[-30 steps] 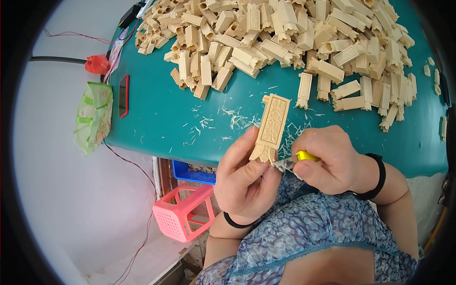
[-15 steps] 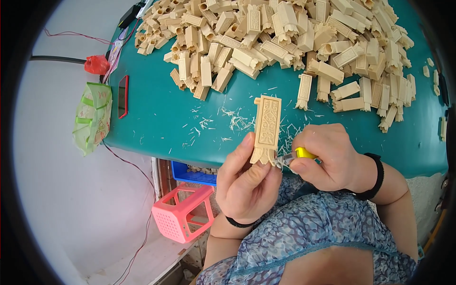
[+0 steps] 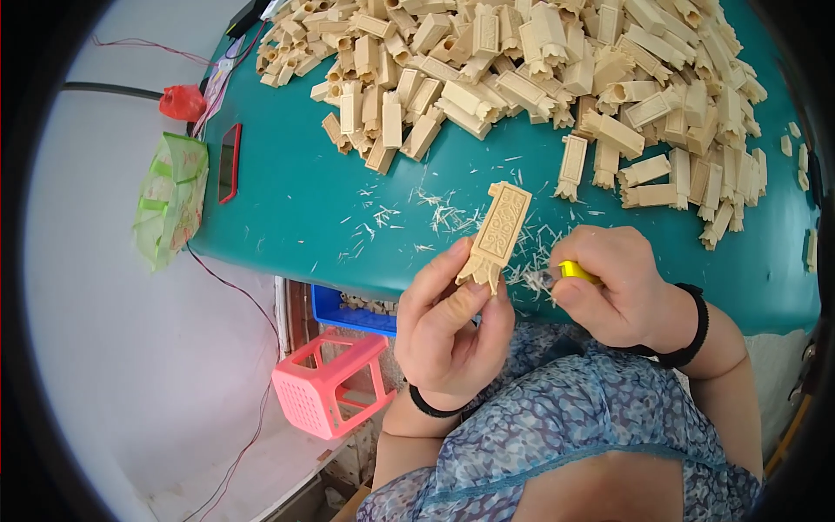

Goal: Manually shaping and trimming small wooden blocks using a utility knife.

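Observation:
Between the thumb and fingers of my left hand [image 3: 457, 335] is a beige carved plastic piece [image 3: 500, 228], boxy, with a scroll pattern on its face and a petal-like flared end toward me. It tilts to the right at its far end. My right hand [image 3: 609, 287] is closed round a yellow-handled utility knife [image 3: 577, 271], its short blade partly hidden and blurred by the thumb. Knife and piece are apart. Thin pale shavings [image 3: 444, 211] lie scattered on the green tabletop [image 3: 296, 196] beyond my hands.
A big heap of similar beige pieces [image 3: 522, 87] covers the table's far side. On the left lie a red-edged phone [image 3: 230, 163], a green plastic bag [image 3: 171, 196] and a red bag [image 3: 183, 103]. Below the edge are a blue bin [image 3: 352, 318] and a pink stool [image 3: 326, 391].
The carved piece has tipped clockwise in my left hand. My right hand has drawn the knife slightly right, away from the flared end. The whole view has shifted a little.

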`<state>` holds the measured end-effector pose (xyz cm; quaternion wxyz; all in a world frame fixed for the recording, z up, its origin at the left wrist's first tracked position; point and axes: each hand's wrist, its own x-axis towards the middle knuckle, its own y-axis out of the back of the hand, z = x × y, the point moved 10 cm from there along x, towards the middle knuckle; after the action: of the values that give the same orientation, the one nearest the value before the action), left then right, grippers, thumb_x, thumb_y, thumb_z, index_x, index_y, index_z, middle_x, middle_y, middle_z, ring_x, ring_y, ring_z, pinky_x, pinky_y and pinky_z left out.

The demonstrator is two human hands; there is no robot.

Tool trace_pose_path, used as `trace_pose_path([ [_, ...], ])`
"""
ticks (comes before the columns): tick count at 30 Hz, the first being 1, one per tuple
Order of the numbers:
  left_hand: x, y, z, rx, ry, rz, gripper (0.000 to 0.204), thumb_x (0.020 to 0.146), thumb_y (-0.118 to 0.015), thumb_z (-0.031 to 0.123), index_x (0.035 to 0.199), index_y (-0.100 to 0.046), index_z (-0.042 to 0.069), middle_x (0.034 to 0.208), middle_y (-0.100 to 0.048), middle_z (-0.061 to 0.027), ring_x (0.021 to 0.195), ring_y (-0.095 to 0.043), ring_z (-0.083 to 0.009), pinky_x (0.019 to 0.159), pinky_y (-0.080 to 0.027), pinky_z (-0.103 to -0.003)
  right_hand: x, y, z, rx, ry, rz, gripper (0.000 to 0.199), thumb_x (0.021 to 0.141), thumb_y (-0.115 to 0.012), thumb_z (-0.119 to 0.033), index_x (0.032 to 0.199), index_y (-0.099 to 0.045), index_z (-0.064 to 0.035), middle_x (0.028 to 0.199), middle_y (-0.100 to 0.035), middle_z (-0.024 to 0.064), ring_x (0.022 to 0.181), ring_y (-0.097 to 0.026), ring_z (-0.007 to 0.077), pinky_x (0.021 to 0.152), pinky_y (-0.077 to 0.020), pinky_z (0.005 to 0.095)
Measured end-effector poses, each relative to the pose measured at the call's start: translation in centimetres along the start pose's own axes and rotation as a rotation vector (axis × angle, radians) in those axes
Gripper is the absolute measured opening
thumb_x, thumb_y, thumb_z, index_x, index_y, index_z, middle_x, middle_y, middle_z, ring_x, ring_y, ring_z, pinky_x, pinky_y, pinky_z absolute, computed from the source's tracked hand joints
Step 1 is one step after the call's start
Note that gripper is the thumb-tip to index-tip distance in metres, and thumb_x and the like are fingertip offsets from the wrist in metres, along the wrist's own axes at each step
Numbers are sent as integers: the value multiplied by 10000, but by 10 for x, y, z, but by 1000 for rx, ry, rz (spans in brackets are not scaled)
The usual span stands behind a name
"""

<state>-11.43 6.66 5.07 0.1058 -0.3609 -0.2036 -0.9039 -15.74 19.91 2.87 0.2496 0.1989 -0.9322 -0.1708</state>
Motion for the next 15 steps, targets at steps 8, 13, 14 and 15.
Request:
trace_pose_path([
  [8, -3, -8, 0, 21, 20, -54, 288, 652, -669, -85, 899, -554, 9, 1019, -550, -210, 864, -605, -280, 698, -516, -301, -1, 5, 0, 118, -41, 57, 255, 685, -699, -155, 884, -581, -50, 748, -582, 83, 593, -562, 211, 509, -436, 264],
  [13, -1, -19, 1, 77, 45, -105, 282, 617, -679, -79, 865, -586, 15, 964, -579, -177, 802, -604, -273, 653, -502, -298, -2, 12, -7, 78, 97, 170, 357, 605, -680, -9, 948, -604, -73, 774, -593, 72, 620, -571, 204, 530, -454, 268],
  [14, 0, -22, 2, 109, 34, -121, 290, 605, -683, -80, 862, -591, 15, 965, -579, -169, 795, -604, -273, 647, -501, -298, -3, 13, -7, 75, 100, 176, 357, 605, -680, -9, 948, -604, -73, 774, -593, 72, 620, -571, 204, 530, -454, 268],
  [15, 0, -24, 2, 146, 29, -139, 298, 592, -687, -81, 858, -595, 15, 967, -579, -162, 789, -604, -273, 641, -499, -297, -4, 13, -7, 49, 112, 179, 351, 597, -674, 5, 932, -603, -70, 775, -593, 70, 618, -573, 203, 524, -457, 269],
])
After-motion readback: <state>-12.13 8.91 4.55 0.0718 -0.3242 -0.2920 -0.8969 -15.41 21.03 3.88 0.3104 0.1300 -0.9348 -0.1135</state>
